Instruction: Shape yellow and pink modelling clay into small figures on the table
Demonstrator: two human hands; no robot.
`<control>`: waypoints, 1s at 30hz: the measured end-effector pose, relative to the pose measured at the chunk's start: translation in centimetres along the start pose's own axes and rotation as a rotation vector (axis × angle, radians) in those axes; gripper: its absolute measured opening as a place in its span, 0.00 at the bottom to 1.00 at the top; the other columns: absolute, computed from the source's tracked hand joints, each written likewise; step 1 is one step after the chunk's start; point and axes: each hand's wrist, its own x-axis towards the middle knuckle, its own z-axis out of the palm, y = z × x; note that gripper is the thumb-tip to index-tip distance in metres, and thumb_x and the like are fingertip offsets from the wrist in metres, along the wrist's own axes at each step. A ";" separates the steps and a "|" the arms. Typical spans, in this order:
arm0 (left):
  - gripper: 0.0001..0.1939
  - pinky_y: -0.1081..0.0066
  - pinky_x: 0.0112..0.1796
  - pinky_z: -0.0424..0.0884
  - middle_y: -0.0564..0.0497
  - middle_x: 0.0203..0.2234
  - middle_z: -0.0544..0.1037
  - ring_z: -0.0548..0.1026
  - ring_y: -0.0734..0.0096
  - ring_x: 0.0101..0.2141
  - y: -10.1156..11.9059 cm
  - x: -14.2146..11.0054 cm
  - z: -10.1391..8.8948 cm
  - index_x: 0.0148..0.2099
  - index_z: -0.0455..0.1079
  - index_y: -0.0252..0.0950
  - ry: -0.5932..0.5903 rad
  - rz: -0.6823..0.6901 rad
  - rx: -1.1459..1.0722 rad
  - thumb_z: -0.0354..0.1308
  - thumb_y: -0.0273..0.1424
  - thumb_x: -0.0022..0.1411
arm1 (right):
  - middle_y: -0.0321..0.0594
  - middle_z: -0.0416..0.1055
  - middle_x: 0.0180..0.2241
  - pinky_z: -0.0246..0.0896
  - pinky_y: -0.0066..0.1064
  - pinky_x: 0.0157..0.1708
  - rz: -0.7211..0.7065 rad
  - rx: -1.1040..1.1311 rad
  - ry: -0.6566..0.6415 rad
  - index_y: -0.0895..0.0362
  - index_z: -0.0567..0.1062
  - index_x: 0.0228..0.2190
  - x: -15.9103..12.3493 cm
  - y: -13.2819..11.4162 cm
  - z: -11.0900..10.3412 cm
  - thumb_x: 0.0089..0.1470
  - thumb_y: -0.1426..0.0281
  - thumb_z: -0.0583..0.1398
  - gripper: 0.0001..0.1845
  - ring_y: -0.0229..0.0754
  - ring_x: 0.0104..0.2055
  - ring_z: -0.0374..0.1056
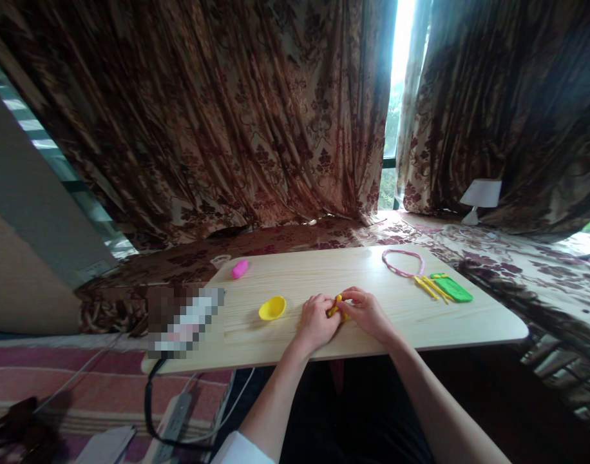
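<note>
Near lower centre of frame, the yellow piece [332,311] is sitting between both hands, low over the table [319,269]. The right hand [369,314] is pinching it, thumb and forefinger apparently clamped on it; the left hand [317,320] is keeping its fingers together against the opposite side, though whether they are gripping cannot be told, the contact being hidden. Judgement: the left is probably steadying so the right can be working finely, the table perhaps giving support. The yellow bowl [272,309] is standing just left of the hands, likely for easy reach. The pink lump [239,269], upper left, and the loop [423,265], sticks [426,288] and green slab [452,288], right, are lying apart, presumably leaving working room.
</note>
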 end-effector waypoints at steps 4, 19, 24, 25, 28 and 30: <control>0.08 0.66 0.44 0.65 0.51 0.34 0.76 0.71 0.65 0.39 0.0 0.0 -0.1 0.36 0.76 0.41 0.001 0.002 -0.005 0.55 0.32 0.57 | 0.39 0.72 0.30 0.63 0.31 0.35 0.005 -0.001 -0.002 0.55 0.78 0.27 0.0 -0.4 -0.1 0.50 0.65 0.61 0.08 0.42 0.35 0.69; 0.06 0.65 0.44 0.65 0.51 0.34 0.76 0.71 0.65 0.39 0.1 0.0 -0.1 0.33 0.75 0.40 0.002 0.005 -0.032 0.57 0.32 0.55 | 0.40 0.74 0.32 0.62 0.32 0.38 -0.004 0.015 0.006 0.54 0.79 0.33 0.3 -0.7 -0.2 0.55 0.65 0.57 0.11 0.42 0.37 0.69; 0.09 0.65 0.43 0.65 0.50 0.35 0.75 0.70 0.64 0.39 0.0 -0.1 0.0 0.36 0.73 0.39 0.019 0.003 -0.048 0.58 0.36 0.54 | 0.40 0.74 0.31 0.61 0.33 0.39 0.009 0.012 0.017 0.55 0.80 0.31 0.4 -0.9 -0.3 0.54 0.64 0.57 0.12 0.43 0.36 0.69; 0.10 0.65 0.42 0.65 0.50 0.35 0.75 0.70 0.64 0.39 0.0 -0.1 0.1 0.38 0.73 0.39 0.025 -0.002 -0.051 0.59 0.36 0.53 | 0.40 0.74 0.32 0.61 0.33 0.39 0.015 0.014 0.020 0.55 0.79 0.32 0.4 -1.0 -0.3 0.55 0.64 0.56 0.13 0.43 0.37 0.69; 0.13 0.66 0.41 0.65 0.49 0.35 0.74 0.70 0.64 0.38 -0.2 -0.2 0.0 0.41 0.71 0.39 0.044 -0.018 -0.064 0.60 0.36 0.51 | 0.40 0.74 0.35 0.62 0.32 0.40 0.038 0.025 0.032 0.55 0.78 0.36 0.2 -1.2 -0.5 0.57 0.65 0.53 0.14 0.43 0.40 0.69; 0.14 0.66 0.41 0.65 0.49 0.35 0.74 0.70 0.64 0.39 -0.2 -0.3 -0.1 0.41 0.71 0.38 0.053 -0.022 -0.072 0.60 0.36 0.51 | 0.40 0.74 0.35 0.62 0.32 0.40 0.052 0.030 0.038 0.55 0.77 0.34 0.0 -1.3 -0.6 0.55 0.66 0.54 0.13 0.43 0.41 0.69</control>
